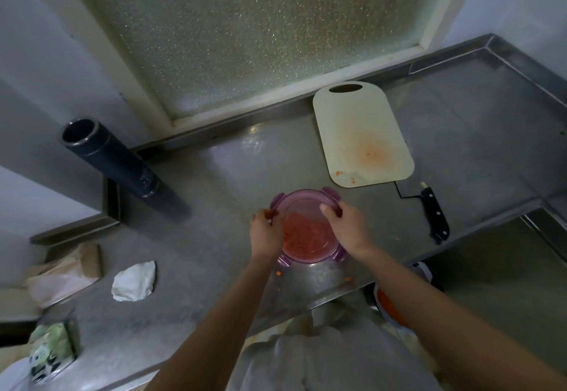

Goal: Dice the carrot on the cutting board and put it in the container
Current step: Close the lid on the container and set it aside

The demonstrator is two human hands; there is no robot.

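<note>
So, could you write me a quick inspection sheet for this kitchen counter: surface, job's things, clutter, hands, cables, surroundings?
Surface: steel counter, with a few stray carrot bits near its front edge.
Job's things: round purple container holds the diced carrot; cutting board shows only an orange stain and crumbs; knife lies at the board's near corner.
Clutter: dark tumbler, crumpled paper, tissue pack.
Hands: left hand and right hand grip opposite sides of the container.
Cables: nothing seen.
Surroundings: frosted window behind the counter, pale walls.
</note>
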